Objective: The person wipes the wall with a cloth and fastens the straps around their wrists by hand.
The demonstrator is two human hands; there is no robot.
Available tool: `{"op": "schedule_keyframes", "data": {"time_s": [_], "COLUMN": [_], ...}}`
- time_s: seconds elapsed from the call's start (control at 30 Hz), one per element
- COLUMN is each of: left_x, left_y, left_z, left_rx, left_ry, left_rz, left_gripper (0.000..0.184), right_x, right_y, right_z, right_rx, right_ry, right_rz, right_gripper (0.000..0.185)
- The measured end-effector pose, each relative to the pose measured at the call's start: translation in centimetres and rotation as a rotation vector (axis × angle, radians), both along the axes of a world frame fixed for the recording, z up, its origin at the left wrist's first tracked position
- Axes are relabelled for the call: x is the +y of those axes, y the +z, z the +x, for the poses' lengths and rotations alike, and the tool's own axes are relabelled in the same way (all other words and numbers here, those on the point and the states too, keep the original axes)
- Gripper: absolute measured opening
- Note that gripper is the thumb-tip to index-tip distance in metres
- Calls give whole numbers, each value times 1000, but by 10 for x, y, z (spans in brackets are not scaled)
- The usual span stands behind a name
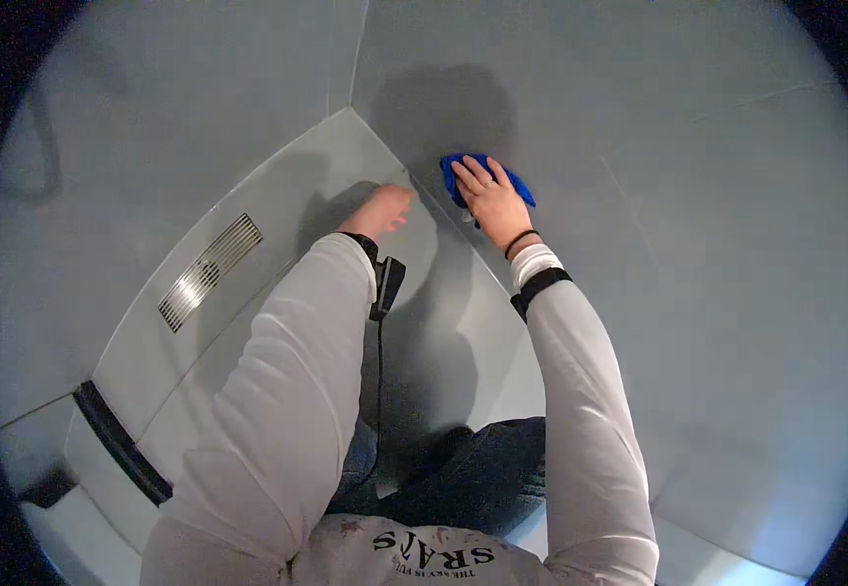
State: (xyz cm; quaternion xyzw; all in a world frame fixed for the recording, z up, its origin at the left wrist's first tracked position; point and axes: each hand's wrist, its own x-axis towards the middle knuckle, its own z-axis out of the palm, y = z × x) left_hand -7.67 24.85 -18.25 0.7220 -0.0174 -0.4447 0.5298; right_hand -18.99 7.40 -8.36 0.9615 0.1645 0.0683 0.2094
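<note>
With fingers spread, my right hand (498, 207) presses a crumpled blue cloth (452, 176) against the grey wall on the right, just beyond the corner seam. A small pale bit shows under the palm, too small to name. My left hand (383, 211) is near the same seam, over the pale floor, fingers loosely bent and holding nothing I can see. Its fingertips are partly turned away and slightly blurred. A black device with a cable (388, 289) hangs at my left wrist.
Grey walls (199, 88) meet the pale floor in a corner ahead. A slotted metal drain grate (211, 272) is set in the floor at left. Further down left lies a dark strip (121, 441). My jeans-clad legs (483, 479) are below.
</note>
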Motion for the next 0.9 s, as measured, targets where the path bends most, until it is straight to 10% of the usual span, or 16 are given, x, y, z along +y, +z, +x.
{"op": "schedule_keyframes", "data": {"time_s": [0.9], "left_x": [3], "left_y": [-143], "left_z": [26], "left_rx": [-110], "left_ry": [7], "left_rz": [131], "left_gripper": [38], "right_x": [3], "right_y": [14], "right_z": [16], "right_rx": [-752], "right_ry": [-29], "right_rz": [186], "right_gripper": [46]}}
